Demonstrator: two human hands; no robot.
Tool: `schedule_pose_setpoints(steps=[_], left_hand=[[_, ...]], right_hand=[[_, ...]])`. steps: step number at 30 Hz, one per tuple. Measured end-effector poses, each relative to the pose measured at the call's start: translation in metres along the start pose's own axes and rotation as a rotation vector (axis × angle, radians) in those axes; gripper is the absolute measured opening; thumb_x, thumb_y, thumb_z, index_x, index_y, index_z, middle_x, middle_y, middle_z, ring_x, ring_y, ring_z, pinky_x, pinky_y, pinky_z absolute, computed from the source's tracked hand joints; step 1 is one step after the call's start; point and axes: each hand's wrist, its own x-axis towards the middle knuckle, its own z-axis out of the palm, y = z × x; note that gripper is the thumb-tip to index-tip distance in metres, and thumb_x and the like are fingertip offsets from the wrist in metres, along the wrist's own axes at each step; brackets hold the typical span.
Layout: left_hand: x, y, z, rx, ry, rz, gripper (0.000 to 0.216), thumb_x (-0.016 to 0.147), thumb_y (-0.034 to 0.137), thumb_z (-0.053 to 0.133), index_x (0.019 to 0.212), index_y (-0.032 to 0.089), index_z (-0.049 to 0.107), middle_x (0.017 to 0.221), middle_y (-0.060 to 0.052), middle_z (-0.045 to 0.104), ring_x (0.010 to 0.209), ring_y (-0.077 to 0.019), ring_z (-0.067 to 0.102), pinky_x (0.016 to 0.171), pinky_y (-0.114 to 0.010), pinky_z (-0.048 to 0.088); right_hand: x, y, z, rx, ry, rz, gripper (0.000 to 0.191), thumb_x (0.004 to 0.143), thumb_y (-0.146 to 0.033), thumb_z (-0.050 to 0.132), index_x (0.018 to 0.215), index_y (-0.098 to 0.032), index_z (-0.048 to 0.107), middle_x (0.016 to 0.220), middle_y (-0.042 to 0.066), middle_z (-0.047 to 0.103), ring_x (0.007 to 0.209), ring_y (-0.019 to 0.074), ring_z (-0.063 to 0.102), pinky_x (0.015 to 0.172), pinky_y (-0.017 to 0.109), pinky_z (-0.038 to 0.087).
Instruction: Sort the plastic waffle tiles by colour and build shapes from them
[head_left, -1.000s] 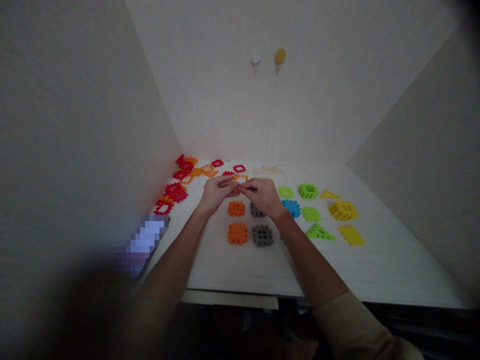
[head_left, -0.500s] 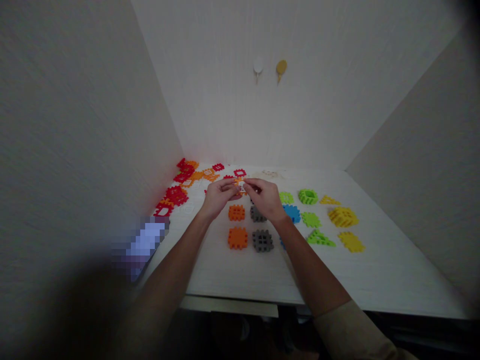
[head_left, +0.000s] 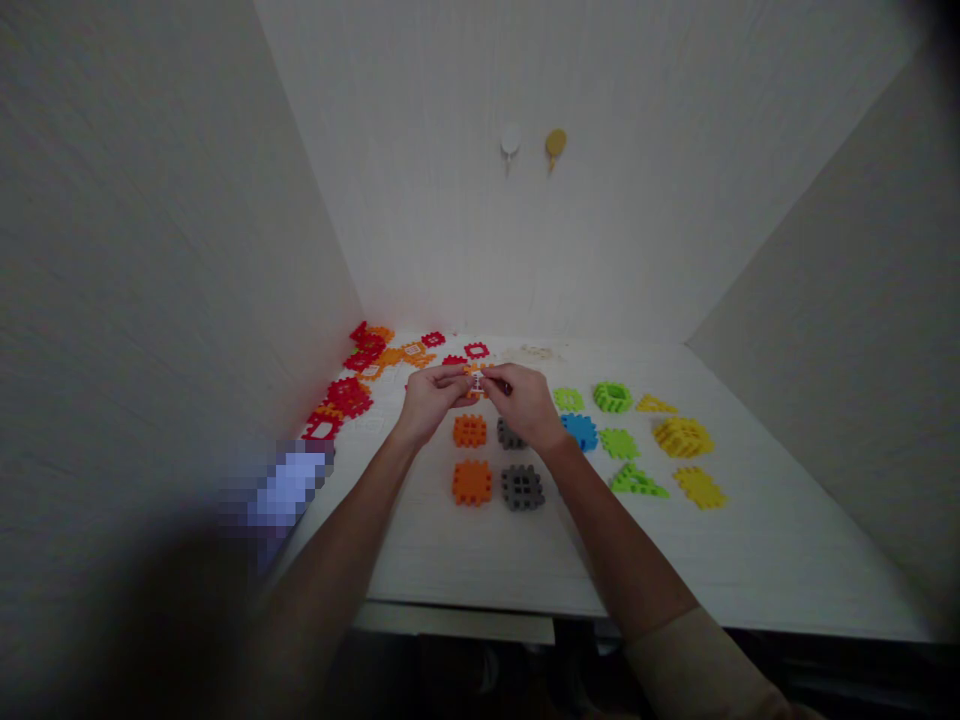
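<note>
Between my two hands is an orange notched building tile with white lattice in its middle. My left hand pinches it from the left, fingers and thumb closed. On the opposite side my right hand grips it with thumb and fingertips, which hide part of the tile. Below the hands, an orange window tile and a solid orange block lie on the table. Next to them is a grey lattice block; another grey block is partly covered by my right hand.
Red and orange tiles are heaped along the left wall. A phone-like device, its screen blurred, lies at front left. Right of my arm are a blue block, green pieces and yellow pieces. Two hooks hang on the back wall.
The view has shifted slightly, so everything on the table sits a little lower and further left. Both hands keep hold of the orange tile, with small finger shifts.
</note>
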Motion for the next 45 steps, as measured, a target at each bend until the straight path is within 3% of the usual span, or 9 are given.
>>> schedule_pose_setpoints(steps=[11,13,16,18,21,27,36,41,45], left_hand=[[0.0,0.003,0.0,0.026,-0.03,0.039,0.046,0.06,0.028,0.08,0.099,0.011,0.065,0.084,-0.006,0.069,0.075,-0.0166,0.067,0.078,-0.04,0.057],[0.0,0.004,-0.001,0.022,-0.037,0.041,0.046,0.06,0.028,0.08,0.1,0.011,0.065,0.084,-0.005,0.068,0.075,-0.0156,0.066,0.078,-0.041,0.057],[0.001,0.003,-0.001,0.013,-0.049,0.051,0.047,0.06,0.028,0.079,0.102,0.011,0.065,0.083,-0.004,0.067,0.074,-0.0145,0.065,0.078,-0.041,0.057],[0.001,0.003,-0.002,0.019,-0.066,0.066,0.047,0.061,0.028,0.079,0.103,0.011,0.065,0.083,-0.004,0.066,0.074,-0.0144,0.065,0.077,-0.04,0.058],[0.001,0.0,-0.003,0.04,-0.088,0.085,0.045,0.063,0.029,0.078,0.102,0.012,0.065,0.084,-0.004,0.066,0.074,-0.0148,0.065,0.075,-0.038,0.059],[0.002,-0.005,-0.002,0.101,-0.068,0.095,0.05,0.059,0.03,0.081,0.102,0.011,0.063,0.093,-0.008,0.066,0.072,-0.0168,0.067,0.071,-0.038,0.059],[0.0,0.003,0.001,0.109,-0.067,0.088,0.052,0.062,0.027,0.078,0.108,0.013,0.061,0.1,-0.009,0.064,0.074,-0.0151,0.066,0.074,-0.039,0.058],[-0.001,0.008,-0.005,0.225,-0.164,0.209,0.059,0.06,0.022,0.079,0.115,0.019,0.059,0.122,-0.011,0.057,0.083,-0.015,0.065,0.083,-0.038,0.055],[-0.005,0.011,-0.007,0.46,-0.241,0.378,0.047,0.064,0.026,0.075,0.11,0.021,0.064,0.128,-0.011,0.053,0.098,-0.0191,0.061,0.085,-0.037,0.054]], right_hand=[[-0.001,0.002,0.002,0.131,0.01,0.009,0.017,0.085,-0.028,0.057,0.093,-0.022,0.07,0.094,0.005,0.069,0.089,0.0158,0.062,0.083,0.03,0.048],[0.001,0.004,0.001,0.191,0.058,0.045,0.017,0.083,-0.03,0.059,0.094,-0.023,0.07,0.102,0.006,0.066,0.093,0.0159,0.061,0.081,0.03,0.05],[0.002,0.007,0.0,0.372,0.105,0.188,0.03,0.081,-0.032,0.06,0.11,-0.023,0.064,0.112,0.008,0.063,0.086,0.0141,0.063,0.069,0.027,0.053],[0.003,0.01,0.001,0.523,0.043,0.268,0.039,0.08,-0.032,0.06,0.118,-0.021,0.058,0.105,0.008,0.067,0.079,0.0135,0.065,0.069,0.028,0.054],[0.003,0.013,0.004,0.644,-0.036,0.312,0.037,0.077,-0.03,0.063,0.112,-0.017,0.062,0.092,0.007,0.071,0.08,0.0155,0.066,0.074,0.031,0.055],[0.001,0.008,0.008,0.532,0.03,0.32,0.033,0.073,-0.028,0.066,0.104,-0.017,0.064,0.088,0.007,0.071,0.074,0.0146,0.067,0.069,0.028,0.056],[0.0,0.01,0.008,0.528,0.032,0.315,0.037,0.076,-0.029,0.064,0.111,-0.018,0.061,0.09,0.007,0.071,0.077,0.0151,0.068,0.071,0.029,0.056],[0.003,0.017,0.008,0.554,0.077,0.344,0.034,0.075,-0.03,0.065,0.106,-0.018,0.065,0.099,0.009,0.07,0.082,0.0157,0.068,0.074,0.03,0.056],[0.003,0.017,0.01,0.578,0.085,0.362,0.034,0.074,-0.031,0.066,0.104,-0.016,0.066,0.097,0.009,0.071,0.08,0.0159,0.068,0.074,0.031,0.057]])
